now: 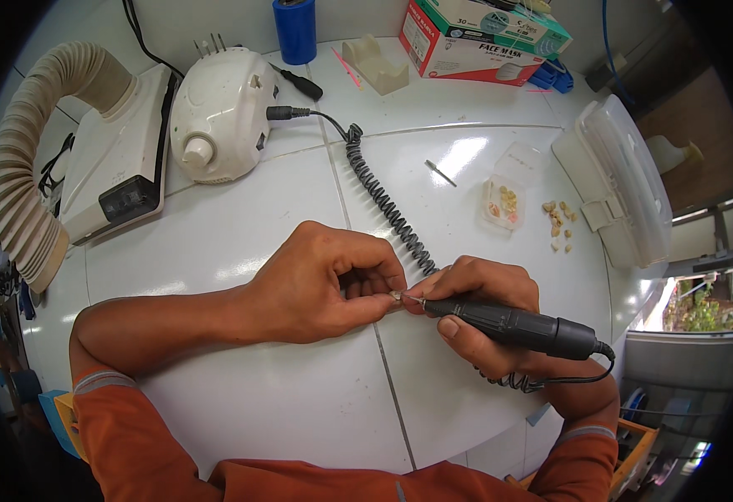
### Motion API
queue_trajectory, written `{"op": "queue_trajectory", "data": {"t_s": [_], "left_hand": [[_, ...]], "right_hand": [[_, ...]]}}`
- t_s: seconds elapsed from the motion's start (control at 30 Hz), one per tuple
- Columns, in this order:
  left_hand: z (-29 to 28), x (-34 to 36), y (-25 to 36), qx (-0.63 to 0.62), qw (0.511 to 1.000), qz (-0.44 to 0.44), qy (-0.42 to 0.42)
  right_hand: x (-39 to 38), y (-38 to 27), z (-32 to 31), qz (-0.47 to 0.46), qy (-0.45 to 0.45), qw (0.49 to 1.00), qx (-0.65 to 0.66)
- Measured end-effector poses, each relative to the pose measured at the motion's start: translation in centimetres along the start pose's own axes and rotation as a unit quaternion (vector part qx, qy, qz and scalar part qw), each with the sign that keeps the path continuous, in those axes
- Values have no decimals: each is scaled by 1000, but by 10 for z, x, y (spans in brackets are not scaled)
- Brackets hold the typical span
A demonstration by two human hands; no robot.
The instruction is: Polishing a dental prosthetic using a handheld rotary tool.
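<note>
Left hand curled nearly closed, thumb and fingertips pinching a small pale piece, mostly hidden by the fingers. Right hand wrapped tight around a black rotary handpiece, held like a pen, its thin bit tip touching the pale piece right at the left fingertips. Both hands sit near centre on the white tabletop, over a dark seam line. The coiled black cord runs from behind the right hand far-left up to the white control unit, crossing the table between the hands and the far items; a second loop of cord shows under the right wrist. Far left: white box-shaped unit with a ribbed beige hose curving down the left edge. Far centre: blue cylinder, beige plastic block, black pen-like tool. Far right: cardboard boxes. Right of the cord: a loose thin metal bit, a small clear open case with tan pieces inside, more loose tan pieces just beside it, and a large translucent lidded container at the right edge. Nothing lies between the hands and the person.
</note>
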State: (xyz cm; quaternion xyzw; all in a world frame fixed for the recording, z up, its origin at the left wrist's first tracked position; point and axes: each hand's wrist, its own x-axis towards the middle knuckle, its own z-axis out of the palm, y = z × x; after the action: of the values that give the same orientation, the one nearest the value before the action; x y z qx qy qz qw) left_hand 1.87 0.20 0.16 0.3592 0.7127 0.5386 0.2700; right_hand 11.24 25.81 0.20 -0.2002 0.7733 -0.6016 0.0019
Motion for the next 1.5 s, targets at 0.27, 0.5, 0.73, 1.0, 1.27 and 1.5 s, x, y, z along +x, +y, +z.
{"op": "queue_trajectory", "data": {"t_s": [0.27,0.5,0.73,1.0,1.27,1.5], "left_hand": [[0,0,-1,9,1000,6,-1],[0,0,-1,9,1000,2,1],[1,0,-1,11,1000,-1,-1],[1,0,-1,15,1000,3,0],[1,0,-1,11,1000,1,2],[1,-1,0,13,1000,6,5]], "right_hand": [[1,-1,-2,-1,-12,1000,-13],[0,-2,-2,5,-9,1000,-14],[1,-2,-2,3,-10,1000,-23],[1,1,-2,-12,-7,1000,-19],[0,0,-2,11,-10,1000,-24],[1,-2,-3,7,-11,1000,-13]]}}
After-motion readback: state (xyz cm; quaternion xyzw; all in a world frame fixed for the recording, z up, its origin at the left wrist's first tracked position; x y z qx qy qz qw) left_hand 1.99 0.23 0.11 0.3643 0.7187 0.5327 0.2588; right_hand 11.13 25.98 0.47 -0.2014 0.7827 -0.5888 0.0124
